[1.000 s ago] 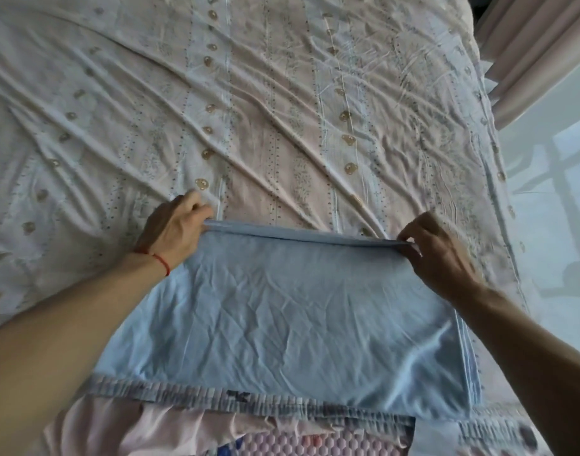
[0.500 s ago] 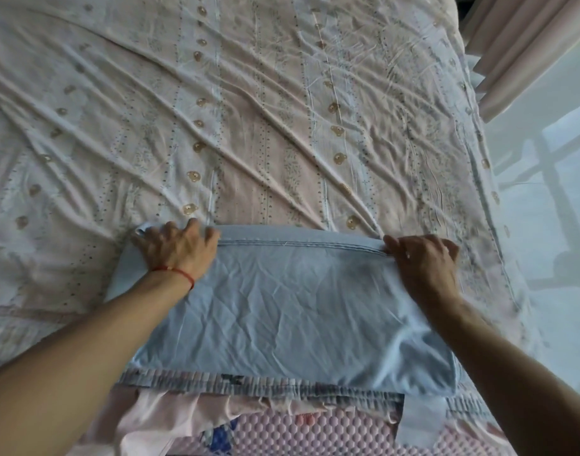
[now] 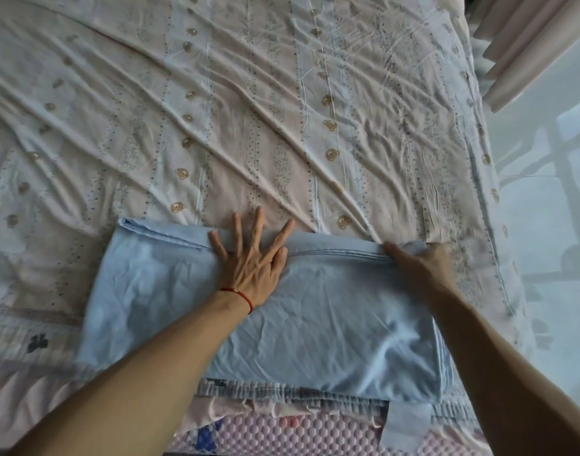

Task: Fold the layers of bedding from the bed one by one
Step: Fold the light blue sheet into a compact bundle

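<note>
- Firstly, writing: a small dark mark [image 3: 37, 342] sits on the patterned border at lower left; too blurred to read. No legible brand or label elsewhere.
- Folded blue sheet [image 3: 314, 324]: lower centre of the frame, lying flat on the bed, layered fold edge along its upper side, creased surface; lower left part covered by the forearm.
- Left hand [image 3: 252, 264]: centre of the frame, palm down, fingers straight and spread, pressing the upper edge of the blue sheet; red string bracelet [image 3: 241, 295] at the wrist.
- Right hand [image 3: 420, 261]: right of centre, at the sheet's upper right corner, fingers curled onto the fold edge, gripping it; fingertips blurred.
- Bed cover [image 3: 249, 110]: pale, striped, printed with small bear heads and dotted lines, heavily wrinkled, filling the upper frame.
- Quilted pink layer [image 3: 282, 436] with ruffled trim: bottom centre, cut off by the frame edge.
- Room: glossy pale floor [image 3: 545, 241] at right, showing dark reflections; pink curtain [image 3: 518, 44] at upper right, partly cut off.
</note>
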Demonstrator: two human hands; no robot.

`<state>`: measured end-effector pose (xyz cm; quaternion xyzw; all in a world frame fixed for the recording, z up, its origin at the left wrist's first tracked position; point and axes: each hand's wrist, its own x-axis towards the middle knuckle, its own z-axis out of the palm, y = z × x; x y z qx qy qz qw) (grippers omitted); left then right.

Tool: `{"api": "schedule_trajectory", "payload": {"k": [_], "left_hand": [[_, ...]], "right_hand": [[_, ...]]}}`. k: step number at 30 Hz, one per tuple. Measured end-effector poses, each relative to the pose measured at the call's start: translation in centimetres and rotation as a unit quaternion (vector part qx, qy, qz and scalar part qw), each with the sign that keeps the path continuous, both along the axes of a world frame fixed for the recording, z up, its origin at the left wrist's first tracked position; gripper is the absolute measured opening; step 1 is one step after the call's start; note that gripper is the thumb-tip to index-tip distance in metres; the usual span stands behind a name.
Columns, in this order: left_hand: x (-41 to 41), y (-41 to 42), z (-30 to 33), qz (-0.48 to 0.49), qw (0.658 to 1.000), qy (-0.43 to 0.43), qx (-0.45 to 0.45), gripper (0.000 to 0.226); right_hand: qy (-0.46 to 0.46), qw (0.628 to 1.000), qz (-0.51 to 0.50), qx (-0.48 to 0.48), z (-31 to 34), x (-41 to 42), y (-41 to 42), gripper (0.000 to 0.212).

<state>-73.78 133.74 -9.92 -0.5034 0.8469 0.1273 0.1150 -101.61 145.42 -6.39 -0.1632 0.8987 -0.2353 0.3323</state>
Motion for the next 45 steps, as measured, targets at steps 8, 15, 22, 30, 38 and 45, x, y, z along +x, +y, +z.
{"api": "schedule_trajectory", "payload": {"k": [8,15,22,30,38,45], "left_hand": [[2.6,0.7,1.6,-0.095,0.995,0.008,0.032,0.052],[2.8,0.2,1.5,-0.092,0.993,0.013,0.078,0.058],[7.3,-1.1,3.7,-0.169,0.977,0.025,0.13,0.075],[21.4,-2.9,11.8,0.25,0.756,0.481,0.368,0.021],[26.7,-4.9,7.5,0.356,0.837,0.323,0.263,0.064],[25.9,-2.7,4.6,0.299,0.923,0.227,0.085,0.043]], "right_hand": [[-0.053,0.985,0.155,0.057,4.3,-0.8,0.4,0.038],[0.077,0.984,0.151,-0.059,10.5,3.6,-0.6,0.028],[-0.028,0.977,0.117,-0.177,18.3,15.3,-6.0,0.023],[-0.093,0.968,0.173,-0.154,15.8,32.8,-15.7,0.022],[-0.043,0.95,0.306,-0.04,7.7,43.2,-18.5,0.037],[0.213,0.904,0.369,-0.025,4.0,34.0,-12.3,0.058]]}}
